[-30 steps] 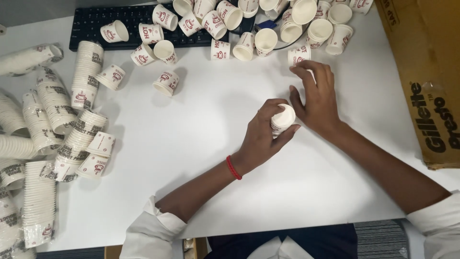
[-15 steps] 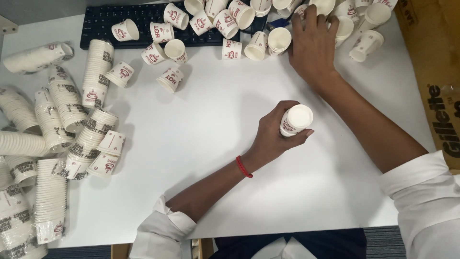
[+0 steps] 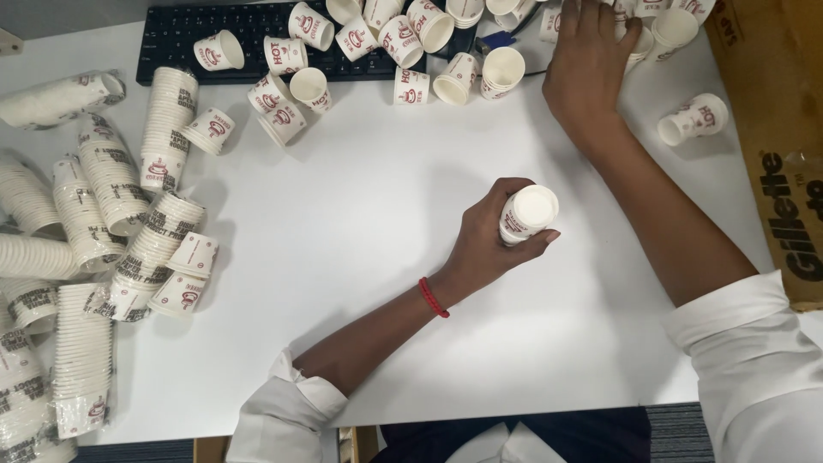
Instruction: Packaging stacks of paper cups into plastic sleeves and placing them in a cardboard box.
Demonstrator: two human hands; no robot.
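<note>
My left hand (image 3: 489, 244) wraps short cup stack (image 3: 526, 214), mid-table (image 3: 360, 257). My right hand (image 3: 587, 60) reaches among loose cups (image 3: 501, 70) by keyboard (image 3: 184, 34), fingers spread, grip on any cup unclear.

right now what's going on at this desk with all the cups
A person at a white table holds a small stack of paper cups in the left hand, bottom up. The right hand reaches into the loose cups scattered over a black keyboard. Long sleeves of nested cups lie to the left, and a cardboard box sits at the right.
</note>
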